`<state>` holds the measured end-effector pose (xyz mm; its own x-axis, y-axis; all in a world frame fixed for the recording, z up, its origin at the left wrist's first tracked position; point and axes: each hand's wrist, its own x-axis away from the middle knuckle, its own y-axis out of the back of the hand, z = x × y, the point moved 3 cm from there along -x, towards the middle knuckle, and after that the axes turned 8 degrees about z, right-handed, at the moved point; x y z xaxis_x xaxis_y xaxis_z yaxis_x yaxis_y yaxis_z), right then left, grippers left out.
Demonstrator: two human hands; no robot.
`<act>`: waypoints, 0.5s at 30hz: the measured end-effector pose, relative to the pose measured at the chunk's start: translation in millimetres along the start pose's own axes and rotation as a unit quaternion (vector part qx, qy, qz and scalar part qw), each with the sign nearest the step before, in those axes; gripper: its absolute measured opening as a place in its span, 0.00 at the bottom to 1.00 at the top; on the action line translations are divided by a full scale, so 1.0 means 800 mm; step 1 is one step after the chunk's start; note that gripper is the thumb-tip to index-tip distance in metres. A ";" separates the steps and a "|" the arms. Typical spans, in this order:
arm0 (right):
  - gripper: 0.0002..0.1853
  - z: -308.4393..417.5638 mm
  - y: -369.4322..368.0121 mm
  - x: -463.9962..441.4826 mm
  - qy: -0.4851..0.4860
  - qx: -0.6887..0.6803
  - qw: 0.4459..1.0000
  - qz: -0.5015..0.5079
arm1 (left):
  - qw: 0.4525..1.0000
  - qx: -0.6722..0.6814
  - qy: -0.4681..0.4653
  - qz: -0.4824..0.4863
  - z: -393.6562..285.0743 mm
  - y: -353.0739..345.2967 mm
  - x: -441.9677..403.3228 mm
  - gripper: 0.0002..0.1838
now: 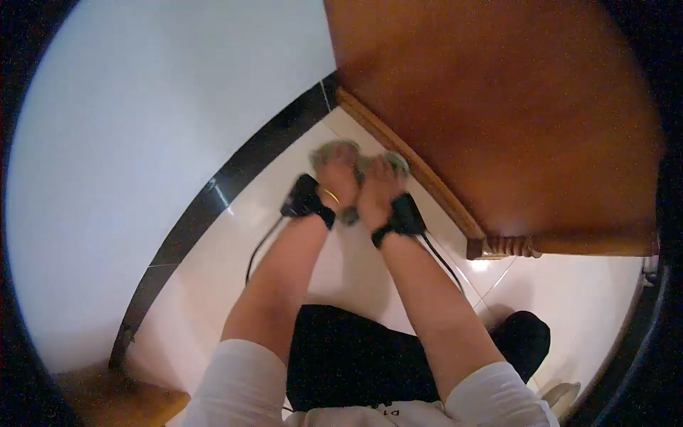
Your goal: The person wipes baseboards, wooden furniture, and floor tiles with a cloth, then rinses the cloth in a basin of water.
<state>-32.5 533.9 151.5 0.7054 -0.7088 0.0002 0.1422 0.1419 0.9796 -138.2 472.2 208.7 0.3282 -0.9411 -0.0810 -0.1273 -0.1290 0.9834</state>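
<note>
My left hand (340, 181) and my right hand (379, 191) are close together in front of me, low over the floor in the corner between wall and wooden panel. Around the left fingers is a blurred grey-green item (333, 151). A similar pale grey-green item (398, 164) shows at the right fingertips. Both hands look closed on these, but blur hides their kind and whether they are one piece. Near the left wrist is a small greyish round part (348, 216). Each wrist carries a strapped black device with a cable.
A large brown wooden panel (491, 121) with a ledge along its base stands at right. A white wall (156, 142) with black skirting (206, 192) curves along the left. Pale floor tiles (356, 270) lie below. A light-coloured object (560, 398), perhaps a shoe, is at lower right.
</note>
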 end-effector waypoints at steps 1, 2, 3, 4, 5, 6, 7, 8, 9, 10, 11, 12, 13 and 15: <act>0.29 -0.012 0.021 0.025 0.016 0.024 0.998 0.047 | 0.998 -0.022 0.015 0.048 -0.022 -0.016 0.011 0.29; 0.30 -0.033 0.017 0.053 0.028 0.024 0.999 0.032 | 0.993 -0.045 0.031 0.104 -0.045 -0.027 0.023 0.31; 0.31 -0.054 0.012 0.080 0.039 0.025 0.999 0.017 | 0.997 0.002 -0.001 0.074 -0.070 -0.014 0.037 0.28; 0.33 -0.056 0.055 0.112 0.054 0.003 0.998 0.043 | 0.997 0.048 -0.033 0.043 -0.099 -0.003 0.054 0.26; 0.33 -0.074 0.070 0.136 0.050 0.020 0.991 0.121 | 0.996 0.053 -0.037 0.064 -0.126 -0.016 0.071 0.26; 0.31 -0.088 0.081 0.161 0.045 0.040 0.986 0.155 | 0.994 0.059 -0.041 0.084 -0.152 -0.029 0.087 0.27; 0.29 -0.101 0.092 0.186 0.041 0.059 0.979 0.188 | 0.990 0.067 -0.061 0.107 -0.177 -0.023 0.102 0.28; 0.28 -0.114 0.102 0.210 0.038 0.079 0.971 0.222 | 0.976 0.087 -0.108 0.168 -0.192 -0.006 0.110 0.26; 0.27 -0.111 0.120 0.235 0.036 0.115 0.986 0.119 | 0.971 0.061 -0.112 0.204 -0.214 -0.039 0.124 0.28; 0.27 -0.119 0.127 0.256 0.030 0.093 0.988 0.119 | 0.970 0.064 -0.140 0.189 -0.229 -0.043 0.135 0.28; 0.28 -0.128 0.129 0.268 0.025 0.071 0.990 0.118 | 0.968 0.067 -0.169 0.173 -0.234 -0.043 0.141 0.28; 0.28 -0.131 0.126 0.273 0.021 0.052 0.993 0.108 | 0.966 0.071 -0.174 0.177 -0.231 -0.039 0.139 0.28; 0.29 -0.134 0.122 0.276 0.015 0.034 0.994 0.100 | 0.963 0.078 -0.181 0.183 -0.228 -0.036 0.137 0.28; 0.31 -0.141 0.114 0.268 0.015 0.011 0.995 0.098 | 0.963 0.070 -0.178 0.189 -0.221 -0.036 0.128 0.29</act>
<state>210.2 472.5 218.0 0.7383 -0.6486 0.1852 -0.0149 0.2589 0.9658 64.4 434.6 201.0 -0.1041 -0.9735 0.2034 -0.3080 0.2260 0.9242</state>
